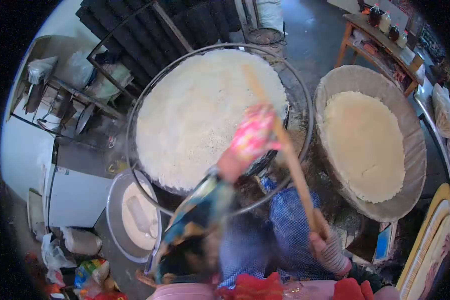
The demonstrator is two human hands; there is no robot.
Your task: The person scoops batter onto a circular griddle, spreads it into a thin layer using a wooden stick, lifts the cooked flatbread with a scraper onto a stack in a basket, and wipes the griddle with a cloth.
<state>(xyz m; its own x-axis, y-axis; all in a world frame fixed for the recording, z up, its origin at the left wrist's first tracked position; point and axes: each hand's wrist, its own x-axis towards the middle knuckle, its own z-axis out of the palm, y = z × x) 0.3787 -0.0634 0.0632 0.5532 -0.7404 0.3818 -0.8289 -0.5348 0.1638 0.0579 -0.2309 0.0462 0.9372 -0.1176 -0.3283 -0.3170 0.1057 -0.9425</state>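
Observation:
My left hand [253, 132], in a pink and white patterned glove, is closed round the middle of a long wooden stick [296, 170]. My right hand [326, 242] grips the stick's lower end, above my lap. The stick slants up and away, with its far end over a large round pale sheet of batter or dough [200, 110] on a dark griddle. A thin metal ring [310, 107] runs around the griddle. My left hand and forearm are blurred, and the glove covers part of the stick.
On the right stands a large cloth-lined basket [410, 165] with a pale round sheet inside. A metal basin [116, 225] on the left holds pale batter and a clear scoop-like container [137, 212]. Bottles [385, 22] stand on a wooden table [380, 40]. Woven round trays [430, 240] lean at lower right.

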